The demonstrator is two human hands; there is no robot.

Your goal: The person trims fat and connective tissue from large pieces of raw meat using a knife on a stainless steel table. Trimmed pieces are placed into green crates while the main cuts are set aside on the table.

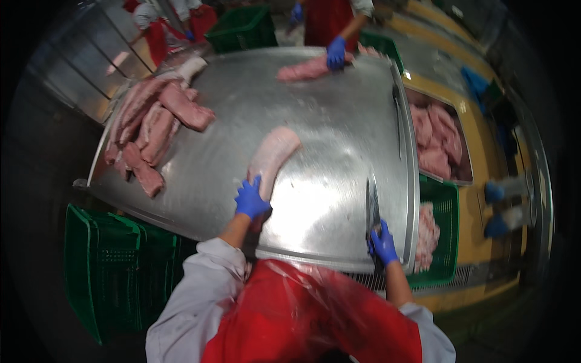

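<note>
Meat point(275, 151) touching left hand point(252, 199) (gloved).

From my remote station I am logging dark green crates point(103, 260) standing at lower left, another green crate point(242, 27) sitting at the far side, and a dark-barred panel point(78, 57) rising at upper left. Up there I am also observing two co-workers in red aprons point(157, 42), while a third person point(330, 27) is standing at the top centre. Along the right, I am recording yellow flooring point(475, 127) running past a slotted grating point(462, 277), with an unidentified blue item point(475, 83) showing near the upper end.
</note>
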